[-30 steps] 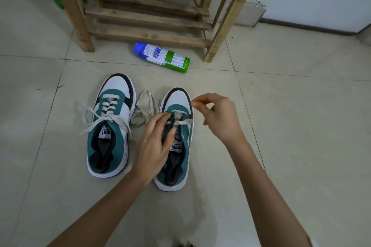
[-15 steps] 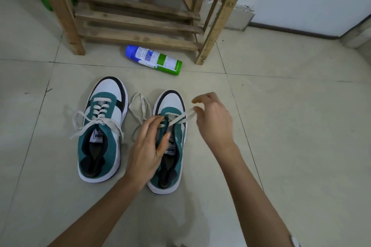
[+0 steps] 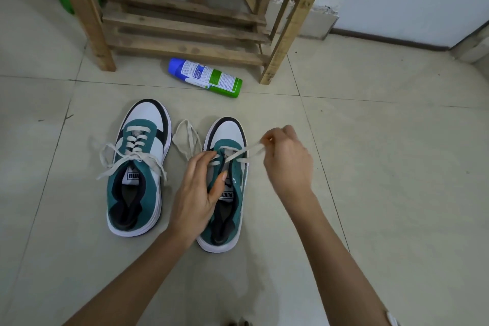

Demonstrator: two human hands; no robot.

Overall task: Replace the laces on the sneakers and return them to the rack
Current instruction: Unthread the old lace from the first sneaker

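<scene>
Two teal, white and black sneakers stand side by side on the tiled floor, toes pointing away from me. The left sneaker (image 3: pixel 137 167) is laced, its cream ends lying loose. My left hand (image 3: pixel 201 188) grips the tongue and eyelet area of the right sneaker (image 3: pixel 227 193). My right hand (image 3: pixel 285 161) pinches one end of the cream lace (image 3: pixel 243 152) and holds it taut up and to the right from the lower eyelets. The rest of that lace loops on the floor between the shoes.
A wooden rack (image 3: pixel 185 21) stands just beyond the sneakers, its low slatted shelf bare. A blue, white and green spray can (image 3: pixel 205 77) lies on its side in front of it. Something green (image 3: pixel 63 0) sits behind the rack's left leg.
My right hand has drawn the lace end out to the right, so more lace stretches from the eyelets. My left hand stays on the right sneaker. The camera has shifted slightly.
</scene>
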